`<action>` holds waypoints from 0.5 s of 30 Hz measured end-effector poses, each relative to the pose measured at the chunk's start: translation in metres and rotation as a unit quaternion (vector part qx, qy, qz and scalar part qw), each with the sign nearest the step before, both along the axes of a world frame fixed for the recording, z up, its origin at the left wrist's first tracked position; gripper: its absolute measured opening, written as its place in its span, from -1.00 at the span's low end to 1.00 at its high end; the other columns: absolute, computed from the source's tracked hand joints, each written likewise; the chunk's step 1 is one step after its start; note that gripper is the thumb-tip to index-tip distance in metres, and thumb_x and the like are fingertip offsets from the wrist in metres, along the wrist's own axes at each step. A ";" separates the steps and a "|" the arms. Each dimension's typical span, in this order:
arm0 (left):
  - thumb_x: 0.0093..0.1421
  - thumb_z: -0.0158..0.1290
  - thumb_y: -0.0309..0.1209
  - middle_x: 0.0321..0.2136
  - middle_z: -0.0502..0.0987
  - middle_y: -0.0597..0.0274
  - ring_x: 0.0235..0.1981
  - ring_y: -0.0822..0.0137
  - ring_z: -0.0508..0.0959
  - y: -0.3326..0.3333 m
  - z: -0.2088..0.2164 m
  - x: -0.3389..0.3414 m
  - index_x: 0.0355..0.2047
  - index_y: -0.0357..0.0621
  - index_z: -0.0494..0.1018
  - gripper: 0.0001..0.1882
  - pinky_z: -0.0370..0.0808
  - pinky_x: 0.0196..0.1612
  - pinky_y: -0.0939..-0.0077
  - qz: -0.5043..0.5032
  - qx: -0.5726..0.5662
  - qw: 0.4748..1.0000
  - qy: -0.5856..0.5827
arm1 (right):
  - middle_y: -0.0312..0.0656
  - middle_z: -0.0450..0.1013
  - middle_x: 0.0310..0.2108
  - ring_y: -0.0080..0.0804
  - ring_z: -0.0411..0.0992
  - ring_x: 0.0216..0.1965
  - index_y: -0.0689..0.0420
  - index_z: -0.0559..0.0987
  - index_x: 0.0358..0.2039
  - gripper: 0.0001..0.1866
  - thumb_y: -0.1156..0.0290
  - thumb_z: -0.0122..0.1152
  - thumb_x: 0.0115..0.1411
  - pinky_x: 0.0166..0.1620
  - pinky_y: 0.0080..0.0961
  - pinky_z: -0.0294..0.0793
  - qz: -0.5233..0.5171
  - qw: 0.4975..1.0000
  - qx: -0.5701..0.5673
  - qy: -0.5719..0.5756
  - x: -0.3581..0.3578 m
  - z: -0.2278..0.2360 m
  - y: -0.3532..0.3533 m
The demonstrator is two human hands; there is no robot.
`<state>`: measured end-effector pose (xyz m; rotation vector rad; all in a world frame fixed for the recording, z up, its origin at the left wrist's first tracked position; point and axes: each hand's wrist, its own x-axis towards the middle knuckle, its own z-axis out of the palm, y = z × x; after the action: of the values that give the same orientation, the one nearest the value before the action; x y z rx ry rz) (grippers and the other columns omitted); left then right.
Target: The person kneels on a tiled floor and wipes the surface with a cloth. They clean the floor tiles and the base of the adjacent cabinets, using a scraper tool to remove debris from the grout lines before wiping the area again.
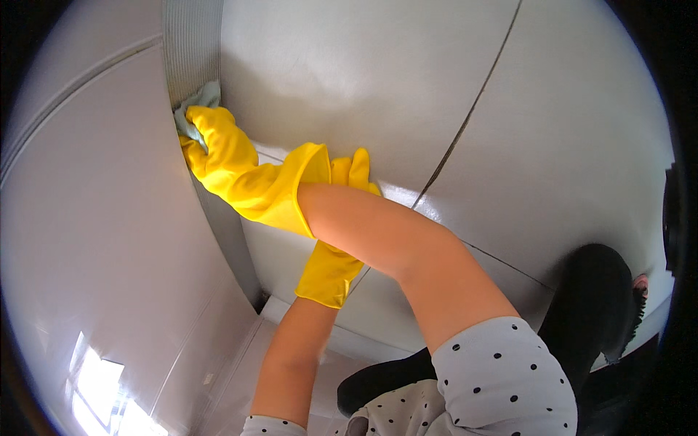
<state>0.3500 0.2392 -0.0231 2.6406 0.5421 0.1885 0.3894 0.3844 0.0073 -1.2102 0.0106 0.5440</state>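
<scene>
My right hand (222, 156), in a yellow rubber glove, reaches across to the left with its fingers closed on a grey-green cloth (208, 96). The cloth is pressed against a ribbed grey skirting strip (193, 47) along the foot of the cabinet. Under my right forearm, my left hand (352, 173) wears a matching glove. Its fingertips show beyond the forearm, stretched out and resting on the tiled floor (378, 87); the middle of that hand is hidden.
Glossy pale cabinet fronts (102, 218) rise along the left, with a bright window reflection (102, 385) low down. Dark joints cross the large floor tiles. My bent knee (600, 291) in black is at the right. A dark object (670, 218) stands at the far right rim.
</scene>
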 end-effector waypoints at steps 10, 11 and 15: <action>-0.07 0.25 -0.41 -0.20 0.60 0.11 -0.47 0.03 0.55 -0.004 -0.007 -0.013 -0.16 -0.06 0.56 -0.62 0.48 -0.45 0.23 -0.012 0.006 1.000 -0.016 | 0.03 0.44 0.06 0.05 0.38 0.12 0.11 0.47 0.08 -0.59 0.46 0.29 0.21 0.16 -0.30 0.38 -0.053 0.997 0.025 0.045 0.082 0.012 0.024; -0.07 0.25 -0.40 -0.21 0.60 0.12 -0.47 0.03 0.56 -0.003 -0.008 -0.014 -0.17 -0.06 0.56 -0.62 0.48 -0.44 0.23 -0.012 0.007 1.000 -0.016 | 0.03 0.44 0.06 0.06 0.38 0.12 0.12 0.47 0.09 -0.57 0.46 0.31 0.20 0.16 -0.29 0.38 -0.063 0.998 0.016 0.018 0.081 0.014 0.021; -0.06 0.26 -0.38 -0.22 0.61 0.13 -0.46 0.03 0.56 -0.005 -0.007 -0.018 -0.18 -0.05 0.56 -0.64 0.48 -0.43 0.23 -0.017 -0.006 1.000 -0.019 | 0.05 0.43 0.12 0.06 0.36 0.17 0.12 0.49 0.10 -0.54 0.45 0.31 0.17 0.25 -0.26 0.32 0.137 0.988 0.052 0.040 -0.008 -0.008 -0.003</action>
<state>0.3319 0.2344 -0.0300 2.6276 0.4839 0.2232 0.3819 0.3810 -0.0009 -1.0928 -0.1167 0.8227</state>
